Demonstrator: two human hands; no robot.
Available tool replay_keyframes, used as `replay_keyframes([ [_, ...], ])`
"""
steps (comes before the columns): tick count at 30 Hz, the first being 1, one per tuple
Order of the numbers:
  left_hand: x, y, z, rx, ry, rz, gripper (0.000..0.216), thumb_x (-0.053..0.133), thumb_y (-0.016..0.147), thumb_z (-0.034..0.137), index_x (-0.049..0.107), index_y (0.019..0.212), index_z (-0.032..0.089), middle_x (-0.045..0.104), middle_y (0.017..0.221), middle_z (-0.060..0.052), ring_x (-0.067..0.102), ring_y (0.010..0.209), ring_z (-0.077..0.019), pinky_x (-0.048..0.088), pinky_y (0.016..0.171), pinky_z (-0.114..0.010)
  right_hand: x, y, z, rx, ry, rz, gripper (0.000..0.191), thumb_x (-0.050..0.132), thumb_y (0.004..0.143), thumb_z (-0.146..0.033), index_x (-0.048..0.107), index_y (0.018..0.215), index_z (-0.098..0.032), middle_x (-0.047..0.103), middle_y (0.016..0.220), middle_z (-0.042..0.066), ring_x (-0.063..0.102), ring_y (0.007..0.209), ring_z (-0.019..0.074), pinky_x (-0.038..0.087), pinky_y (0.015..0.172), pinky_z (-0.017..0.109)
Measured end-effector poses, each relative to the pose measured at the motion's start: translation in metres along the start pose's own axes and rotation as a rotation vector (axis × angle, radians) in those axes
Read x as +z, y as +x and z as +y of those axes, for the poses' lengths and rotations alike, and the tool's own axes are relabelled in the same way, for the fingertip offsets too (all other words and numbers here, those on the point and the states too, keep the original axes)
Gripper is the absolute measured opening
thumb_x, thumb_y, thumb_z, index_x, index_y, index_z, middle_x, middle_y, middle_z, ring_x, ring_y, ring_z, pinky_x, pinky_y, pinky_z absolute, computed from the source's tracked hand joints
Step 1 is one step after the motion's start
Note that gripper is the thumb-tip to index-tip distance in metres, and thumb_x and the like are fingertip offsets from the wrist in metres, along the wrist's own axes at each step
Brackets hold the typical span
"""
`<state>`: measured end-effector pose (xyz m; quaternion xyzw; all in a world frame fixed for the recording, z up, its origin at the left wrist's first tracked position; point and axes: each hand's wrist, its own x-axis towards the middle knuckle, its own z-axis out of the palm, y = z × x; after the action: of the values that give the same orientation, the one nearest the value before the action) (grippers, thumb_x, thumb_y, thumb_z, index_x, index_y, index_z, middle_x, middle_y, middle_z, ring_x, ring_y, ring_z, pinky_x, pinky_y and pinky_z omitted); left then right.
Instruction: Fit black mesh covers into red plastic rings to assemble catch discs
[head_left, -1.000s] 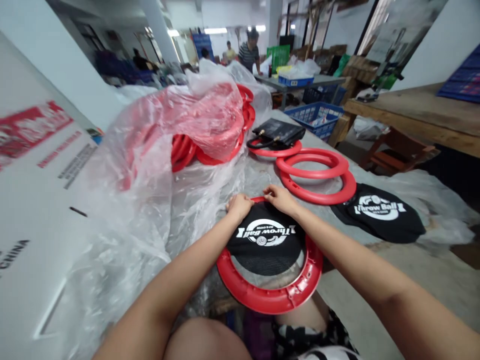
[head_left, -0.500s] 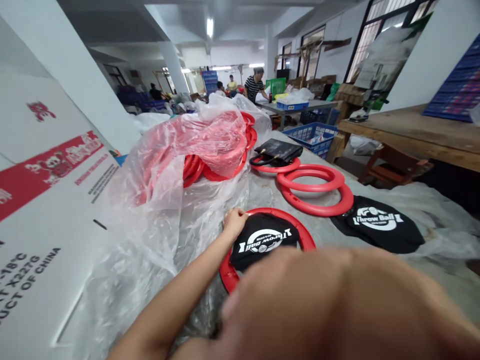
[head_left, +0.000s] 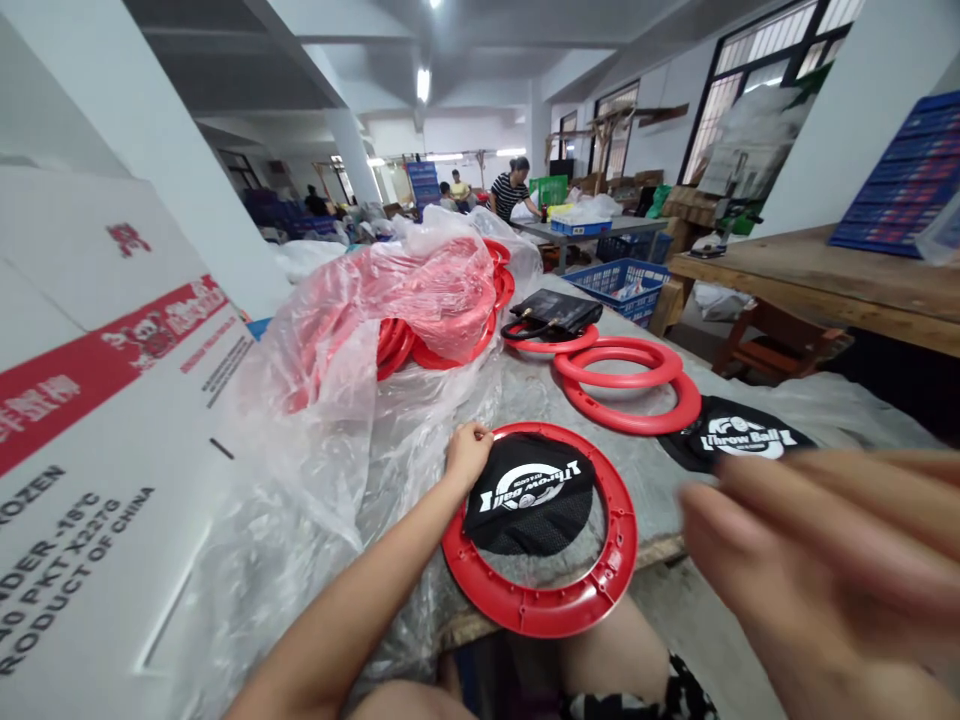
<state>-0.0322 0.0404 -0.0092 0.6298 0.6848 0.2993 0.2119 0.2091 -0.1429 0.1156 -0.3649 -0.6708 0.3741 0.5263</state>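
A red plastic ring (head_left: pixel 529 605), its ribbed inner side facing up, lies at the table's near edge. Across its far part is a black mesh cloth (head_left: pixel 551 515) printed "Throw Ball", its near edge loose inside the ring. My left hand (head_left: pixel 469 452) is closed at the ring's upper left rim, pinching the cloth's edge there. Close to the camera on the right, my right hand (head_left: pixel 817 560) is in the air, smeared by motion; whether it holds anything cannot be made out. Behind it lies another black printed cloth (head_left: pixel 720 430), partly covered by the hand.
Two overlapping red rings (head_left: pixel 679 405) lie farther right, beside a third under a black bag (head_left: pixel 551 312). Clear plastic sheeting (head_left: pixel 337 350) wraps a heap of red rings at the back left. A white carton (head_left: pixel 75 420) stands on the left. People work behind.
My right hand has moved right, away from the ring, uncovering its near part. My left hand has stayed at the rim. The view has tilted slightly.
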Motion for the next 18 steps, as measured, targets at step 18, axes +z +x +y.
replay_keyframes([
  [18, -0.016, -0.140, -0.007, 1.291, 0.307, -0.299, 0.049, 0.055, 0.095, 0.051, 0.056, 0.124, 0.012, 0.067, 0.113, -0.016, 0.061, 0.098, -0.0270, 0.051, 0.086, -0.042, -0.088, -0.217, 0.151, 0.934, -0.341, 0.051, 0.076, 0.049, 0.058, -0.096, 0.064, 0.057, -0.022, 0.068, 0.061, 0.010, 0.065, 0.060, 0.0278, 0.054, 0.056, 0.039],
])
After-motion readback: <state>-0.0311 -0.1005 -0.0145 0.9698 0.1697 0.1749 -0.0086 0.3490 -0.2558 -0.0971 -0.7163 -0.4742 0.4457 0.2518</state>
